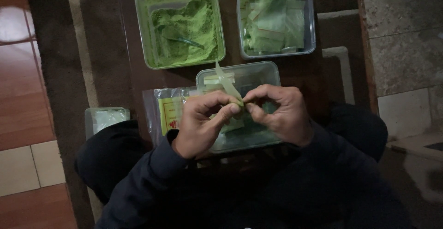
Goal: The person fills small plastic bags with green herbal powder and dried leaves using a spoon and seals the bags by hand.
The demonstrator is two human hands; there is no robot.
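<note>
Both hands meet over a clear plastic tub (265, 74) at the middle of a low dark table (134, 49). The left hand (203, 123) and the right hand (279, 113) each pinch the lower end of a small clear packet (228, 85). Thumb and forefinger of both hands are closed on it, fingertips almost touching each other.

Position of the packet:
- It is held between the two hands, at the point where the fingertips meet, above the near tub.
- Its lower end holds a small amount of green powder and sits inside the pinch.
- Its long axis runs up and slightly to the left, away from the person, so the empty upper end stands free above the fingers.
- Neither hand is clearly nearer; both grip the same end from opposite sides.

Surrounding items:
- A square tub of green powder (187, 30) stands beyond the hands, with a spoon (182, 39) lying in the powder.
- A second tub of filled packets (274, 21) stands to the right of it.
- A bag of empty packets (166, 111) lies just left of the left hand.
- A small lidded box (106, 118) rests on the rug (55, 63), well apart on the left
</note>
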